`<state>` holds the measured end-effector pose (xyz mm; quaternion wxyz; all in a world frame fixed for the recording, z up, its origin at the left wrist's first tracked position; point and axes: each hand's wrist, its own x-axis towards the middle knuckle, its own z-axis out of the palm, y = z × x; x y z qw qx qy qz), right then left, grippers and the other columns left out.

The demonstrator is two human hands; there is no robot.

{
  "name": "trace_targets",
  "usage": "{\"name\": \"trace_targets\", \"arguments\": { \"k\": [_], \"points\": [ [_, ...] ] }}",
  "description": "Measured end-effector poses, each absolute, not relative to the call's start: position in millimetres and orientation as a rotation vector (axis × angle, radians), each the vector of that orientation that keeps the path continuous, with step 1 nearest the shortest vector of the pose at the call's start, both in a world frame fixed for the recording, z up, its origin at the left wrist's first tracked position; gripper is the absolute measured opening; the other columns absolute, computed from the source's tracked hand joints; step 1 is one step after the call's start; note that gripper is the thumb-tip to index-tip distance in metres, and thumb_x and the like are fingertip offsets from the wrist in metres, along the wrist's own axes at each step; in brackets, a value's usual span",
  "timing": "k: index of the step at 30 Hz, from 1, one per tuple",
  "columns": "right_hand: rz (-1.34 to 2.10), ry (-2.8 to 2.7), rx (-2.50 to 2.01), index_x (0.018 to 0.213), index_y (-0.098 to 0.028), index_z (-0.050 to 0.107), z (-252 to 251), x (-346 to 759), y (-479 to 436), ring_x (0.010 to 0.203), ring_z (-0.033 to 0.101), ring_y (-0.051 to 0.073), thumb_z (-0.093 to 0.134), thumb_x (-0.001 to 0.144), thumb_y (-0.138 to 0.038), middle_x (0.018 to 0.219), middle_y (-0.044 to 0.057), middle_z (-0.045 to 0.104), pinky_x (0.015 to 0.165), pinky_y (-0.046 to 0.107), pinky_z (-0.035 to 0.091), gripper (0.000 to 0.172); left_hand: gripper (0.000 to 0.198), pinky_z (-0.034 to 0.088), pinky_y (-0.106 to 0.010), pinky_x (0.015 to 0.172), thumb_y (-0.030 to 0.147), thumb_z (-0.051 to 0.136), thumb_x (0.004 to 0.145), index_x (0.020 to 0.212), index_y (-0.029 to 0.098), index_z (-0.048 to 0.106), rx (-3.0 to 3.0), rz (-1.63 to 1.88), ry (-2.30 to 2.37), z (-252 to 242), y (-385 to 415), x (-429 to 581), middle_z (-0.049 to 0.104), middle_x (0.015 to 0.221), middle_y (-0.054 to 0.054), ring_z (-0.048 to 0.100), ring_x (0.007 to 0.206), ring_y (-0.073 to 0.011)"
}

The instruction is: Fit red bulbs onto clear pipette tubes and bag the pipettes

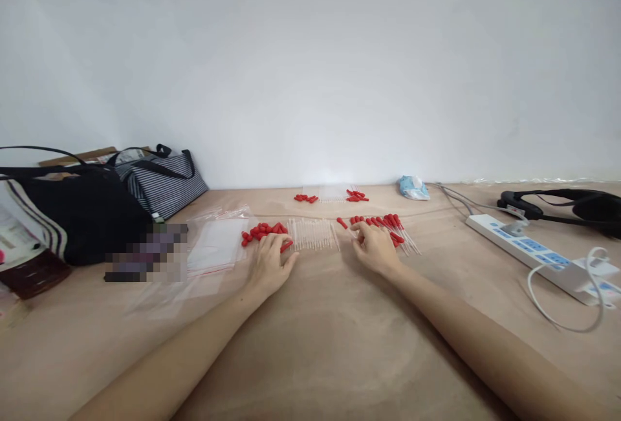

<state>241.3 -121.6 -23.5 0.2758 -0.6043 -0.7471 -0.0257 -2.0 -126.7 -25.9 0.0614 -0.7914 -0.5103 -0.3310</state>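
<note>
My left hand [270, 262] is at the right end of a pile of small red caps [259, 231]. One red cap [286, 246] shows between its index finger and thumb. My right hand [377, 248] has its fingers closed around a thin white stick with a red tip [342, 222] that points up and left. Between the hands lies a row of thin pale sticks [313, 234], side by side. Under and beyond my right hand are several red-capped sticks [394, 221], fanned out. The right fingertips are partly blurred.
Farther back lie more red-tipped pieces [356, 196] and small red caps [305, 198]. Clear plastic bags [218, 243] and dark bags [97, 214] are on the left. A crumpled blue-white packet [413, 187], a power strip [528, 249] and a black headset [567, 207] are on the right.
</note>
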Motion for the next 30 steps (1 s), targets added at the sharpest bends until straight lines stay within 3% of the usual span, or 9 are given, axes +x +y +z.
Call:
{"name": "trace_targets", "arguments": {
  "k": [7,16,24,30],
  "points": [
    [-0.186,-1.933,-1.98,0.095,-0.017,0.056,-28.1,229.0,-88.1,0.085,0.055,0.022,0.04,0.078,-0.022,0.085,0.009,0.064,0.075,0.036,0.024,0.023,0.019,0.036,-0.036,0.071,0.034,0.059,0.071,0.083,0.02,0.059,-2.241,-0.748,-1.632,-27.4,-112.4,-17.4,0.056,0.084,-0.005,0.05,0.081,-0.0237],
    [-0.345,-1.989,-1.917,0.08,-0.016,0.063,-33.7,227.4,-92.7,0.089,0.052,0.025,0.041,0.077,-0.022,0.089,0.013,0.064,0.079,0.041,0.022,0.023,0.016,0.036,-0.036,0.068,0.035,0.057,0.074,0.077,0.02,0.063,-2.243,-0.716,-1.634,-30.3,-108.2,-18.0,0.059,0.08,-0.005,0.05,0.079,-0.0241],
    [-0.137,-1.93,-2.068,0.08,-0.012,0.064,-22.7,195.3,-88.2,0.079,0.057,0.025,0.042,0.078,-0.031,0.08,0.015,0.065,0.081,0.042,0.022,0.029,0.008,0.038,-0.036,0.07,0.026,0.053,0.076,0.076,0.018,0.057,-2.258,-0.87,-1.55,-25.5,-114.1,-12.6,0.059,0.079,-0.005,0.05,0.079,-0.0238],
    [-0.054,-1.937,-2.149,0.078,-0.011,0.065,-23.1,184.1,-81.2,0.076,0.058,0.026,0.04,0.081,-0.026,0.079,0.017,0.065,0.078,0.041,0.024,0.029,0.01,0.044,-0.029,0.065,0.019,0.044,0.081,0.086,0.017,0.052,-2.684,-1.07,-1.381,-26.2,-133.7,6.0,0.058,0.08,-0.004,0.054,0.074,-0.0173]
  ]
}}
